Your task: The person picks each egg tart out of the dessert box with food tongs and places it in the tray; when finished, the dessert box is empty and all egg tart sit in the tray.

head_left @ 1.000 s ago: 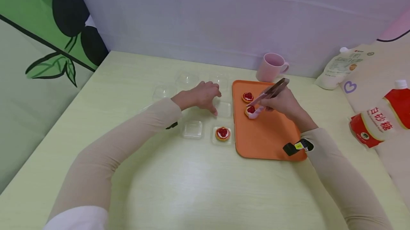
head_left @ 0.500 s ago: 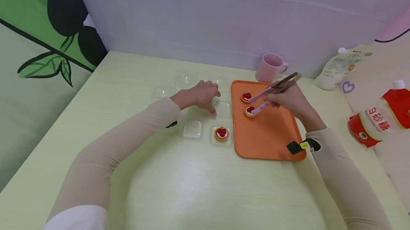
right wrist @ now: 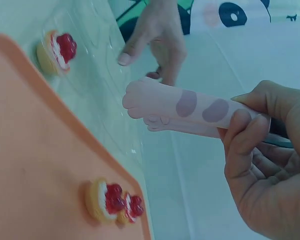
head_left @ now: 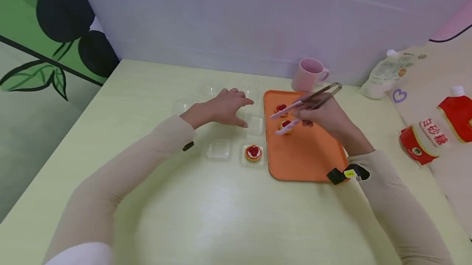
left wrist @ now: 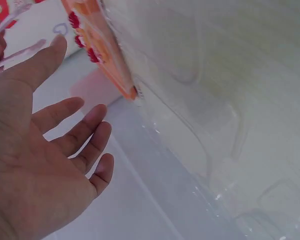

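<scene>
My right hand [head_left: 324, 115] grips metal tongs [head_left: 306, 101] with pink paw-shaped tips. In the head view the tips stand apart over the orange tray [head_left: 306, 158], with nothing between them. They partly cover two berry tarts, a back one [head_left: 281, 108] and a front one [head_left: 285, 124]; the right wrist view shows the tongs [right wrist: 190, 107] raised clear of both. My left hand [head_left: 228, 107], fingers spread and holding nothing, hovers beside a clear plastic container base [head_left: 255, 125]. Another tart [head_left: 253, 152] sits in a clear base left of the tray. One more clear base [head_left: 219, 149] lies beside it.
Clear domed lids [head_left: 184, 104] lie behind and left of my left hand, hard to make out. A pink mug [head_left: 308, 75] stands behind the tray. At the right are a white spouted pouch [head_left: 387, 74] and a red-and-white sugar bag [head_left: 429, 136].
The tongs' tips have come away from the front tart, spread apart and shifted left above both tarts. My left hand has drawn slightly left, its fingers wider. The tarts stay in place.
</scene>
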Available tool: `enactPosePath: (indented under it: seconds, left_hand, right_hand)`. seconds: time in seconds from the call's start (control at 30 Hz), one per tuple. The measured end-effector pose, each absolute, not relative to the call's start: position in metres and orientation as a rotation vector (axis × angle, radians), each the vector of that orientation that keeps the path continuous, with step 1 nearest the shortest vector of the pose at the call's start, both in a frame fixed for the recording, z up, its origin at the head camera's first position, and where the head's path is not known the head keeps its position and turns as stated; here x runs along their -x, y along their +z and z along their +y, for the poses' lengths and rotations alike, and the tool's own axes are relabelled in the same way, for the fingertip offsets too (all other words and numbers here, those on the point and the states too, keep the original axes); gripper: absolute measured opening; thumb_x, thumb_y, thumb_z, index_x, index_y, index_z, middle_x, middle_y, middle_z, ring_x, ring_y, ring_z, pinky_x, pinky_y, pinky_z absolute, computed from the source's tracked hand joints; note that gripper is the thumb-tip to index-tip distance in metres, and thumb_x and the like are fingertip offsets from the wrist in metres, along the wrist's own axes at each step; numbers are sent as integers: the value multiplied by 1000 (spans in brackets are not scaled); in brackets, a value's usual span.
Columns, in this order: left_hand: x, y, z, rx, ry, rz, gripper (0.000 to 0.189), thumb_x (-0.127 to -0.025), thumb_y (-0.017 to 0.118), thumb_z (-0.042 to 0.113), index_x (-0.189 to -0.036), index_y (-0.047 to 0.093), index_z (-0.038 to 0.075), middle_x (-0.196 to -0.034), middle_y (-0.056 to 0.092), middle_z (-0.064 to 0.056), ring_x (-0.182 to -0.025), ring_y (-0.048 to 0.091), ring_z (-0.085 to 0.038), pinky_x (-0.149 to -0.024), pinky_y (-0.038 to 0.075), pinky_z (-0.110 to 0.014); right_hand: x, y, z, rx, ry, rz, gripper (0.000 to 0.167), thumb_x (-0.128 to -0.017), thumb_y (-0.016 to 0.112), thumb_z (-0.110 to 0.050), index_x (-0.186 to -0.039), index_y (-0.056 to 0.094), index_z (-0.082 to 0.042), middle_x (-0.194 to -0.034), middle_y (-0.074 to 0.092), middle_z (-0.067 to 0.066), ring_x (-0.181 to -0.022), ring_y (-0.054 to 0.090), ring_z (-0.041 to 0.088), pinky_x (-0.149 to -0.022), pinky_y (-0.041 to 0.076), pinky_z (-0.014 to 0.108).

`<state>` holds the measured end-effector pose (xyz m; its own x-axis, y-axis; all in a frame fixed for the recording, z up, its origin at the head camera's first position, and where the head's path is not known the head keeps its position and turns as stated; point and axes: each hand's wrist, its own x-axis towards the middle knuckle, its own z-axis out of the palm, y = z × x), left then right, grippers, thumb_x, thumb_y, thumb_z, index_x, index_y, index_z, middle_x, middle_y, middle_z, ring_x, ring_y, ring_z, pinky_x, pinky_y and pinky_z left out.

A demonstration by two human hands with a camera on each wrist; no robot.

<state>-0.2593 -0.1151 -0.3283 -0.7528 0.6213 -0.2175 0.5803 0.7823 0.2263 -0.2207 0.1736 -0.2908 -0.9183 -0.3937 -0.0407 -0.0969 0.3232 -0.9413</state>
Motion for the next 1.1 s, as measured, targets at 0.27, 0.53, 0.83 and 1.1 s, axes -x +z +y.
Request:
enactPosePath:
  seconds: [0.27, 0.53, 0.83, 1.1]
  left_hand:
    - [206, -321, -114, -1023, 159, 2610, 73, -82, 75, 57, -135, 62, 9, -124, 62, -8, -115, 54, -27, -97, 41, -45]
    - [181, -337, -105, -1020, 52, 2652, 77, -78, 76, 61, -133, 62, 9, -122, 57, -4, -111, 47, -23, -90, 37, -39]
    - [182, -335, -99, -988, 84, 2633, 66, -78, 80, 53, -125, 69, 9, -117, 59, -4, -108, 49, -23, -89, 39, -39]
    - [183, -334, -96, -956, 79, 2616, 63, -77, 82, 52, -122, 71, 9, -116, 60, -5, -108, 50, -24, -89, 40, -38]
  right_hand:
    - [204, -297, 147, 410, -1433, 2302, 25, -86, 71, -4, -109, 69, 3, -80, 74, 1, -58, 61, 17, -56, 52, 28]
    - [197, -314, 128, 413, -1278, 2316, 26, -85, 68, -4, -111, 70, -4, -87, 74, 9, -61, 59, 16, -60, 53, 28]
    - [193, -320, 121, 553, -1183, 2385, 22, -85, 75, -5, -106, 71, -2, -84, 74, 11, -61, 63, 18, -60, 57, 30]
    - [191, -322, 121, 593, -1236, 2370, 18, -84, 73, 0, -102, 71, 1, -81, 73, 13, -58, 66, 19, -57, 57, 31]
